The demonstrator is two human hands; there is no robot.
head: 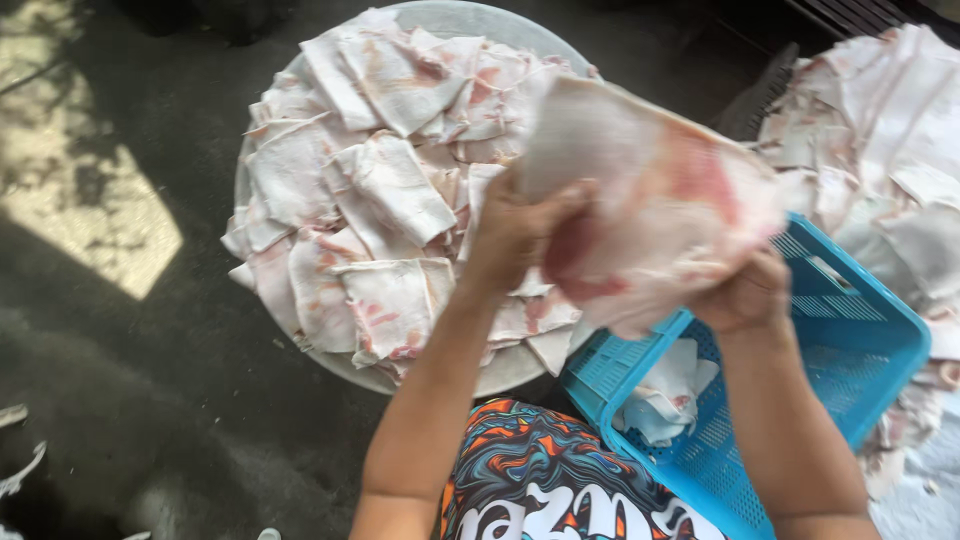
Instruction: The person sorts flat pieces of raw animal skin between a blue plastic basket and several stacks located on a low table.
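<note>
Hands first: the person's left hand (515,232) and right hand (745,295) are both closed on one large pale slab of raw meat (650,195), lifted in the centre-right of the frame. The left hand grips its near left edge, fingers curled over the top; the right hand clutches the lower right edge from beneath. The slab is whitish with pink and red patches, and it is blurred, so its surface detail is hard to read.

Behind it, filling the upper middle of the frame, stands a big round pale basin (470,20) heaped with similar flat squarish pieces of meat (380,190), overlapping one another up to the rim. Directly below the held slab, at lower right, sits a blue plastic basket (860,340) with perforated walls; a few pale pieces (665,395) lie on its bottom. Another heap of the same pieces (880,120) spreads along the right edge, just beyond the basket.

At the bottom centre a bit of brightly patterned clothing (540,480) shows between the forearms. The dark ground (150,400) takes up the left side, with a sunlit patch (100,220) at mid-left.
</note>
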